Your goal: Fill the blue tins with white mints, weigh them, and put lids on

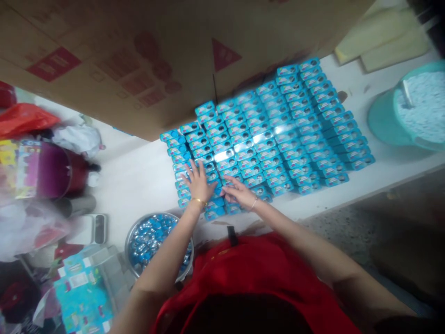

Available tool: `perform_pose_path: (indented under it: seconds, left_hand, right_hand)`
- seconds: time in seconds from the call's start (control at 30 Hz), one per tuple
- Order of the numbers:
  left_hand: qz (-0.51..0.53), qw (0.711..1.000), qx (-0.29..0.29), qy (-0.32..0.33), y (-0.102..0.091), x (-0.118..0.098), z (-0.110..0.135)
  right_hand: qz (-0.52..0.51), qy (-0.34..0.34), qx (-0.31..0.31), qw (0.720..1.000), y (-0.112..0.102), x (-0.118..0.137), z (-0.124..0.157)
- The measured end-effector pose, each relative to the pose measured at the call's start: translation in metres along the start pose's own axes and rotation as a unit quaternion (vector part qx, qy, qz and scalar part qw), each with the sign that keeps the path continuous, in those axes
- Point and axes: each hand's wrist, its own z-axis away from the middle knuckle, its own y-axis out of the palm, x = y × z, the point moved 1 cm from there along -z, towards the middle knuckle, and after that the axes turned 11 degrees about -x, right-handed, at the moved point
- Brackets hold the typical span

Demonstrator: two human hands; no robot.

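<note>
Rows of small flat blue boxes [267, 134] cover the middle of the white table, each with a dark or shiny round spot at one end. My left hand [199, 182] lies over the left-hand rows, fingers spread, with its thumb pointing at my right hand. My right hand [239, 192] is beside it over the front rows, forefinger stretched and the other fingers curled in. Whatever its fingertips hold is too small and blurred to name. Below my left forearm, a round metal basin [127, 246] contains many small blue and silver pieces [153, 236].
A large cardboard box [156, 55] stands along the back of the boxes. At right is a green bucket [385, 116] of pale bits, with yellowish sheets [385, 37] behind. Bags, a purple tub [59, 171], a small white device [88, 229] and blue printed cartons [83, 292] crowd the left.
</note>
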Motion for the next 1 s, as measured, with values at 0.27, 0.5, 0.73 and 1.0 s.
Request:
perform_pose_path:
  seconds: [0.27,0.5,0.73,1.0]
  left_hand:
    - [0.388,0.912,0.126,0.035,-0.01,-0.01,0.036]
    - [0.368,0.924,0.045,-0.095,0.001,0.005,-0.002]
    - [0.438,0.879,0.175,-0.064,-0.007,0.0,-0.01]
    - [0.176,0.983,-0.04,-0.029,-0.002,0.005,-0.011]
  right_hand:
    - [-0.153,0.074,-0.008,0.985,0.009,0.005,0.011]
    - [-0.179,0.053,-0.076,0.979,0.017,0.003,-0.003]
    - [-0.197,0.036,-0.077,0.977,0.021,0.005,-0.017]
    - [-0.24,0.083,-0.13,0.958,0.018,0.006,-0.016]
